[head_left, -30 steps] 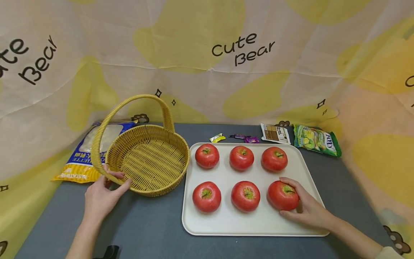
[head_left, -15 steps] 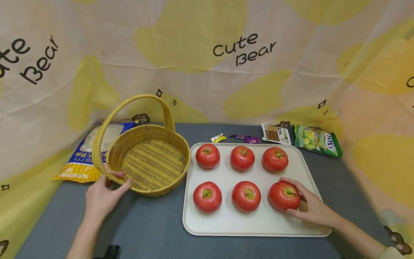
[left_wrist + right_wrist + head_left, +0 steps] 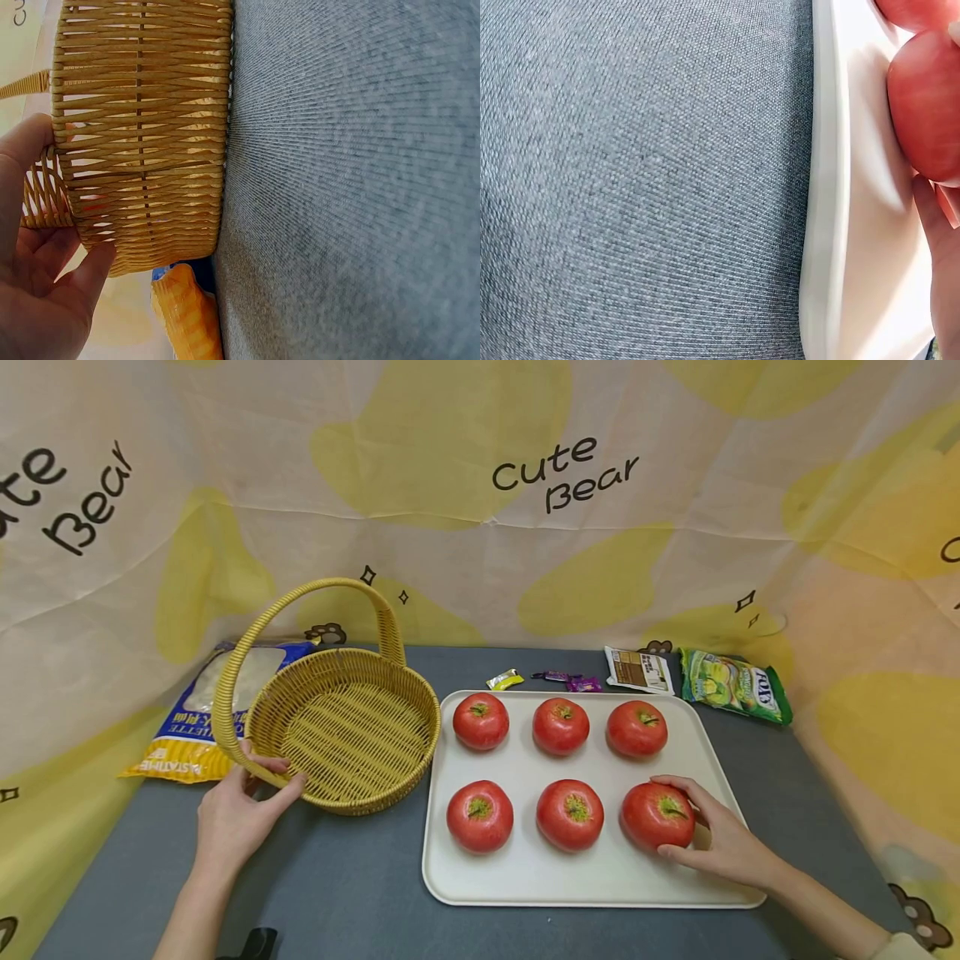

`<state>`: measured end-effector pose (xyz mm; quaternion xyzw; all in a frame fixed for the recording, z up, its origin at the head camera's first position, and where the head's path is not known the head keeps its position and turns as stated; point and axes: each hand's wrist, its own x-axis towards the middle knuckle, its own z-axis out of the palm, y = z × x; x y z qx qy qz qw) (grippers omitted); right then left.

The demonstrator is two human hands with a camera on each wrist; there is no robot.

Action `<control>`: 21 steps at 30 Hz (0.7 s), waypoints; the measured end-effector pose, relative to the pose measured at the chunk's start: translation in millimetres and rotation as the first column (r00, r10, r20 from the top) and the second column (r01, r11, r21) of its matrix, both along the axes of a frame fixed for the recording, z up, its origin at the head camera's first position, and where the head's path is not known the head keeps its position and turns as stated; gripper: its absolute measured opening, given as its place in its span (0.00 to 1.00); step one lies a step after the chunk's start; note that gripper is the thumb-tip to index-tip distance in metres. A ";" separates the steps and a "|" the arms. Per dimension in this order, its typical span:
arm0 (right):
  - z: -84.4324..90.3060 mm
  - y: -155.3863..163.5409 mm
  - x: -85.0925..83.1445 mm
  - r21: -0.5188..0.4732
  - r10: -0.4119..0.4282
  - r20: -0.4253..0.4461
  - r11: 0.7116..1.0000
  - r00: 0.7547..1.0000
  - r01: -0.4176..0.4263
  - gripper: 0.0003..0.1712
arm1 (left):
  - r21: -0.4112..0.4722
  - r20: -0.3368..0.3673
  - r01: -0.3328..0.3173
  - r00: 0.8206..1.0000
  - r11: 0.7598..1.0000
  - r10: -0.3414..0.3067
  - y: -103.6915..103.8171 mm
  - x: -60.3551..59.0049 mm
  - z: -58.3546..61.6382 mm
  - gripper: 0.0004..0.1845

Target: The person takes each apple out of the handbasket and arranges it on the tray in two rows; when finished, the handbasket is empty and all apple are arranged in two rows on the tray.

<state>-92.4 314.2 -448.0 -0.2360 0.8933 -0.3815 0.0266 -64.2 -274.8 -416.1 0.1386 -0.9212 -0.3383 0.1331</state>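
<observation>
At the left stands a round yellow wicker basket [image 3: 352, 727] with a tall arched handle. My left hand [image 3: 240, 810] grips its near-left rim where the handle meets it, and the left wrist view shows thumb and fingers on either side of that rim. Several red apples, in two rows, sit on a white tray [image 3: 525, 881]. Around the front-right apple [image 3: 652, 816] my right hand [image 3: 723, 843] has its fingers at the back and its thumb at the front. In the right wrist view the thumb [image 3: 935, 217] meets that apple's lower side; most of the hand is cut off.
Behind the basket lies a blue and yellow pasta bag [image 3: 195, 727]. Along the back are a yellow-wrapped candy [image 3: 505, 679], purple-wrapped candies [image 3: 582, 683], a brown and white packet [image 3: 639, 671] and a green candy bag [image 3: 735, 687]. A black object [image 3: 258, 943] shows at the bottom edge.
My right thumb has slid slightly to the right along the front of the apple, and the hand has drawn back a little. The left hand and basket have stayed in place.
</observation>
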 end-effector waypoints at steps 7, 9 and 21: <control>-1.0 -0.8 -0.9 -0.010 0.000 -0.004 1.000 1.000 0.000 0.45 | 0.025 -0.008 0.010 1.000 1.000 -0.009 0.7 -1.6 -1.3 0.20; -1.4 -0.8 -1.3 -0.006 -0.005 0.014 1.000 1.000 0.005 0.44 | 0.044 -0.013 0.011 1.000 0.999 -0.011 0.9 -2.2 -1.6 0.22; 11.7 -8.3 -13.1 -0.057 0.060 -0.152 0.996 0.987 -0.069 0.26 | 0.381 -0.769 0.057 0.574 0.923 0.282 25.3 9.2 30.3 0.20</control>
